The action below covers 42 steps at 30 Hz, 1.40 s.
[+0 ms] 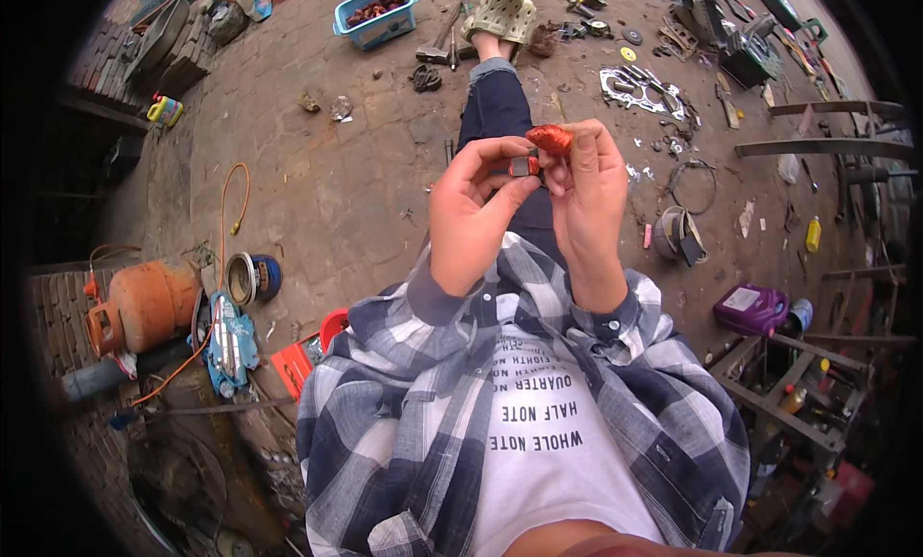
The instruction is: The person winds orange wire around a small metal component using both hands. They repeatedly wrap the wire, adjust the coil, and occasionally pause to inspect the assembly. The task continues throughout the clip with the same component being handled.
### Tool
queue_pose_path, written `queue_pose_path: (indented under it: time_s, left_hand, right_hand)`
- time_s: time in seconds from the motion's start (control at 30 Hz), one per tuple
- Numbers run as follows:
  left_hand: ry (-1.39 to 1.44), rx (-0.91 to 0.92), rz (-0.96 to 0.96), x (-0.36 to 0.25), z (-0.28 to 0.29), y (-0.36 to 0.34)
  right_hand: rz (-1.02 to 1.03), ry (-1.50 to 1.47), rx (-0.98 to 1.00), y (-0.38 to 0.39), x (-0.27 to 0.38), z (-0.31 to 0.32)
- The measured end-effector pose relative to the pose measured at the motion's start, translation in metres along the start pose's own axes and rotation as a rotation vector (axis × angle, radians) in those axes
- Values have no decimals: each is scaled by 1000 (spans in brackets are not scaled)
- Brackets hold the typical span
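Note:
My left hand (476, 206) pinches a small blocky part (524, 166), dark metal and orange-red, between thumb and fingers in front of my body. Close beside it, my right hand (591, 187) holds a shiny, rounded red-orange piece (549, 139) between thumb and fingers. It looks like a bundle of copper wire, but its exact kind is unclear. The fingertips of both hands nearly meet, and they partly hide where the two pieces lie against each other.
Ahead stands a blue tub (377, 17) of reddish-brown pieces, with a hammer (445, 46) near it. An orange gas cylinder (149, 305) lies at left, by an open can (253, 278). At right are a metal gasket (642, 91), a purple jug (750, 309) and a metal frame (784, 384).

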<state>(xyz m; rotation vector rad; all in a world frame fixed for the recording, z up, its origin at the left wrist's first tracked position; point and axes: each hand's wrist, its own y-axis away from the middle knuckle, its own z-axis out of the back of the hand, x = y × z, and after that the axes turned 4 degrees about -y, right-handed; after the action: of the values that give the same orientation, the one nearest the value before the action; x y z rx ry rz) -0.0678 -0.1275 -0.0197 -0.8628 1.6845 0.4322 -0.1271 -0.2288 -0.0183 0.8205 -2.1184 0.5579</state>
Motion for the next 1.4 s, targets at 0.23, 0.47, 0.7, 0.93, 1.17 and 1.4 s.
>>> queue_pose_path:
  time_s: [0.23,0.47,0.7,0.93,1.17,1.4]
  left_hand:
    - [45,68,-51,0,1,1]
    - [104,103,-9,-4,2,2]
    - [-598,128,-579,-4,3,-2]
    - [-41,125,-126,-11,-9,4]
    - [-359,56,-189,-1,-1,2]
    - [-480,65,-147,-9,12,-1]
  right_hand:
    - [-98,-213,100,-1,10,8]
    - [-95,-159,94,3,15,5]
    - [-226,-244,59,-1,28,9]
    - [-168,-249,74,0,37,5]
    - [-72,-17,55,3,41,-12]
    - [-116,18,84,4,41,-25]
